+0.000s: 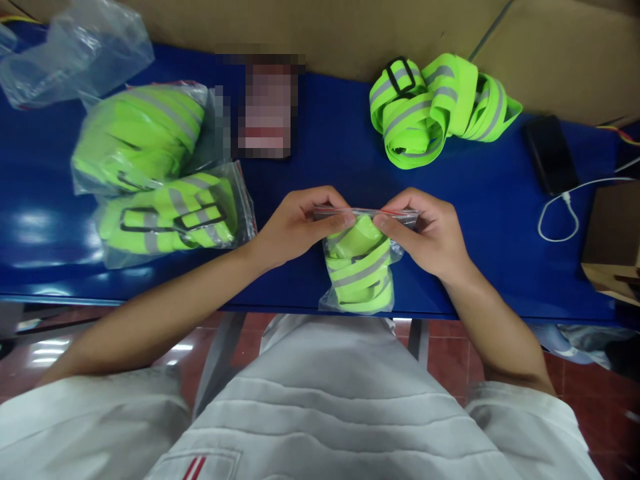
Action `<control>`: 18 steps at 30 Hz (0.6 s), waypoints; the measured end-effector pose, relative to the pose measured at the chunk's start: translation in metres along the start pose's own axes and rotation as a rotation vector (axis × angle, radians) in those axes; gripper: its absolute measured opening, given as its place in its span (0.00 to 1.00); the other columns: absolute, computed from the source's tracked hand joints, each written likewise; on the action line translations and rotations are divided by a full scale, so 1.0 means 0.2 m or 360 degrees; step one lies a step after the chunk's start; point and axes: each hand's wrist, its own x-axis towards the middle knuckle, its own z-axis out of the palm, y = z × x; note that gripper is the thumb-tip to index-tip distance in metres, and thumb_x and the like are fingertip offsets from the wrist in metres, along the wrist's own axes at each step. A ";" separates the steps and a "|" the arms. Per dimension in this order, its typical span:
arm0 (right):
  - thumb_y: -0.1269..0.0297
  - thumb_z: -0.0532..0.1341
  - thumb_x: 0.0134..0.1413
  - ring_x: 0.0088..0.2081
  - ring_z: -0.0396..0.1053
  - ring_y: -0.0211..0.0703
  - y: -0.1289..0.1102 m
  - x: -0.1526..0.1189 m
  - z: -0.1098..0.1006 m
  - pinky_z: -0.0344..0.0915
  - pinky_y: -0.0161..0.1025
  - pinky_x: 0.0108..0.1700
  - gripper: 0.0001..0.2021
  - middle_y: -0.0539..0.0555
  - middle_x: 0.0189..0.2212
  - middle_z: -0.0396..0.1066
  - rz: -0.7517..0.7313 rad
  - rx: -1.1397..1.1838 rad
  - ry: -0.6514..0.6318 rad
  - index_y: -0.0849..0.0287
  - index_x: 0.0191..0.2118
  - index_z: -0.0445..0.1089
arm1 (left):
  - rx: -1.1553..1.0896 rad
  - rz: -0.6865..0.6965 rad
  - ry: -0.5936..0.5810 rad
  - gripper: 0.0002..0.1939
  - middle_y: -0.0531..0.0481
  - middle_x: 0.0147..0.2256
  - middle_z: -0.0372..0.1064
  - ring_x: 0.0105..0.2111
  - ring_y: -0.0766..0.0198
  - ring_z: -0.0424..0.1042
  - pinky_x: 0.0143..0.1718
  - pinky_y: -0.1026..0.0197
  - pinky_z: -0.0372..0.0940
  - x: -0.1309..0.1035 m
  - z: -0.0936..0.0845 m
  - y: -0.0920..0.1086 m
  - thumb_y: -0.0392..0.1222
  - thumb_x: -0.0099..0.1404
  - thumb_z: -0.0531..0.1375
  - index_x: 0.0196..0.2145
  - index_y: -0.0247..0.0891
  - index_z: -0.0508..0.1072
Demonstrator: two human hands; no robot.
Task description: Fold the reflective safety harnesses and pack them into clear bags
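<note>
A clear zip bag [327, 300] with a folded neon-yellow reflective strap [360, 270] inside lies at the table's front edge. Its red-lined zip edge points away from me. My left hand [310, 223] pinches the left part of that edge between thumb and fingers. On the right part, my right hand [423, 230] pinches it the same way, the two thumbs close together. Left of my hands rest two filled bags, a smaller bag [170, 217] showing black buckles and a larger bag [143, 137] behind it. Loose reflective straps [440, 110] lie in a heap at the back right.
An empty-looking clear bag [80, 50] lies back left. A blurred-out rectangular item [267, 110] is near the back. To the right are a black phone-like device [550, 153], a white cable [545, 233] and an open cardboard box [613, 233]. Cardboard [340, 33] borders the blue table [320, 167].
</note>
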 end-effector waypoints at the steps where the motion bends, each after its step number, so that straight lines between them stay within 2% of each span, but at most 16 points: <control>1: 0.51 0.74 0.55 0.25 0.62 0.35 0.00 0.00 0.00 0.58 0.35 0.26 0.15 0.48 0.24 0.71 -0.0005 -0.0014 -0.0009 0.57 0.32 0.77 | 0.0014 0.0002 -0.0015 0.14 0.51 0.31 0.75 0.31 0.65 0.71 0.35 0.62 0.64 0.00 0.00 0.00 0.52 0.62 0.71 0.34 0.38 0.80; 8: 0.52 0.70 0.60 0.26 0.63 0.35 0.00 0.00 0.01 0.60 0.36 0.28 0.12 0.48 0.26 0.71 -0.0019 -0.0057 -0.0042 0.56 0.35 0.77 | 0.0052 -0.0015 0.0012 0.17 0.50 0.33 0.76 0.33 0.62 0.72 0.37 0.61 0.65 0.00 0.00 0.00 0.54 0.60 0.72 0.37 0.38 0.82; 12: 0.52 0.72 0.56 0.28 0.68 0.37 -0.01 0.00 0.02 0.63 0.36 0.29 0.12 0.49 0.30 0.77 0.0010 0.0039 -0.0121 0.55 0.37 0.80 | 0.0059 0.0019 -0.0004 0.14 0.49 0.33 0.77 0.33 0.62 0.72 0.36 0.61 0.65 -0.01 0.01 0.02 0.52 0.61 0.72 0.35 0.38 0.84; 15: 0.51 0.74 0.54 0.28 0.71 0.38 -0.02 -0.01 0.03 0.65 0.36 0.28 0.13 0.49 0.28 0.78 0.0081 0.0120 -0.0177 0.56 0.34 0.80 | 0.0077 0.0033 -0.0020 0.11 0.50 0.30 0.76 0.30 0.65 0.71 0.33 0.63 0.64 -0.03 0.01 0.03 0.50 0.62 0.72 0.32 0.38 0.83; 18: 0.51 0.74 0.53 0.28 0.73 0.38 -0.04 -0.02 0.03 0.67 0.36 0.28 0.14 0.49 0.27 0.78 0.0105 0.0124 -0.0169 0.57 0.33 0.80 | 0.0105 -0.0002 -0.0088 0.11 0.51 0.30 0.76 0.30 0.65 0.72 0.33 0.64 0.65 -0.04 0.01 0.04 0.50 0.62 0.71 0.33 0.38 0.83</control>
